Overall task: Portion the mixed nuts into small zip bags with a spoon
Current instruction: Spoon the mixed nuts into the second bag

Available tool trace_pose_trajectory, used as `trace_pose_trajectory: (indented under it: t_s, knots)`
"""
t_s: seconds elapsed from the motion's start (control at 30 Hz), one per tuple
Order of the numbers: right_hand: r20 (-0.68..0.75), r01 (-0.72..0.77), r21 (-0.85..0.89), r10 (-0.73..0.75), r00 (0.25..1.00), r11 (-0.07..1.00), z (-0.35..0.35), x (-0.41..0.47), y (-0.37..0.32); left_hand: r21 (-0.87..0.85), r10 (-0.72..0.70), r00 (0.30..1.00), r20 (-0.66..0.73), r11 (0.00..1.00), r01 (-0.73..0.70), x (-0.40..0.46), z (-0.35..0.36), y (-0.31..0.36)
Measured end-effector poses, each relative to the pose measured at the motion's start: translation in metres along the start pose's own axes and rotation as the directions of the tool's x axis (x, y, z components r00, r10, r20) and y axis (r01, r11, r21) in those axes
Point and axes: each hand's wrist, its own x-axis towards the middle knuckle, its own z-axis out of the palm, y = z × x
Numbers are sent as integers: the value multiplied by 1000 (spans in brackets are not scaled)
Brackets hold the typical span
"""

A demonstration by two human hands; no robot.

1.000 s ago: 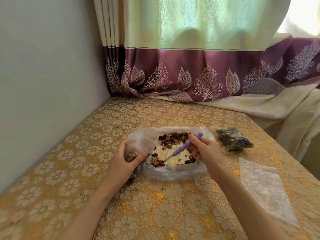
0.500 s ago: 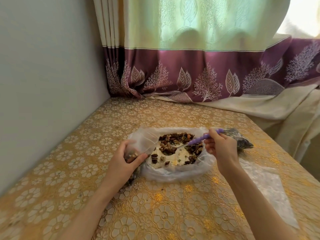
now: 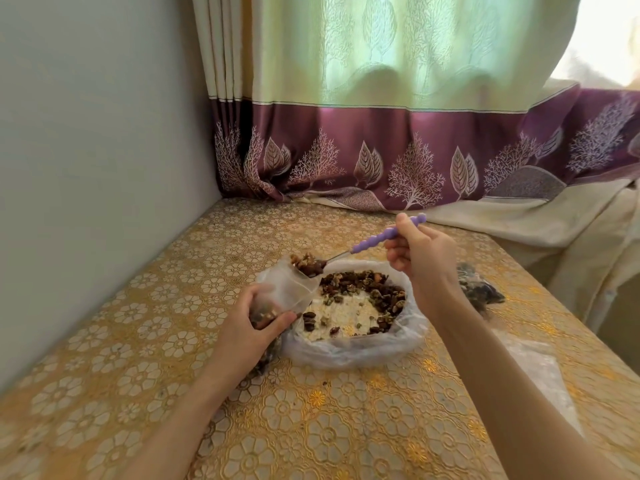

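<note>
over zip bag (image 3: 289, 289), right hand (image 3: 420, 251), loaded spoon (image 3: 372, 247)

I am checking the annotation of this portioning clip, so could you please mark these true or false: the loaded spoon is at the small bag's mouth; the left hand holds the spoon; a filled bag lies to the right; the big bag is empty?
1. The purple-handled metal spoon, heaped with nuts, is at the mouth of the small clear zip bag. True.
2. The left hand holds the spoon. False: the right hand holds it; the left grips the small bag.
3. A filled dark bag lies on the right. True.
4. The large clear plastic bag is empty. False: mixed nuts remain inside.
</note>
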Motion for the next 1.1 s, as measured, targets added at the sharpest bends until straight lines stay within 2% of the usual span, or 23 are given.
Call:
trace_pose_trajectory:
  t_s: [0.1, 0.23, 0.37, 0.47, 0.57, 0.63, 0.87, 1.1]
  knots:
    - [101, 138, -105, -127, 987, 985, 15, -9, 0, -39, -2, 1000, -19, 999, 1, -1, 1, 0]
    - [257, 314, -193, -261, 930, 930, 28, -19, -2, -96, -20, 999, -42, 995, 16, 0, 0, 2]
    - [306, 381, -177, -317, 898, 907, 29, -23, -4, -132, -20, 995, -93, 991, 8, -1, -2, 6]
    - [158, 299, -68, -286, 945, 952, 21, -21, -5, -148, -37, 994, -107, 989, 21, -2, -2, 10]
    - [13, 111, 96, -112, 994, 989, 8, -16, 0, -169, -51, 993, -107, 985, 32, -2, -3, 11]
    - [-67, 36, 121, -28, 997, 992, -2, -13, 6, -175, -45, 993, -113, 984, 24, -3, -3, 12]
    - [-215, -120, 79, 135, 967, 990, -32, -15, 34, -204, -48, 992, -117, 979, 23, -3, -3, 15]
    - [-163, -185, -114, 165, 973, 976, -36, -18, 53, -124, -28, 994, -105, 992, 15, -4, -2, 15]
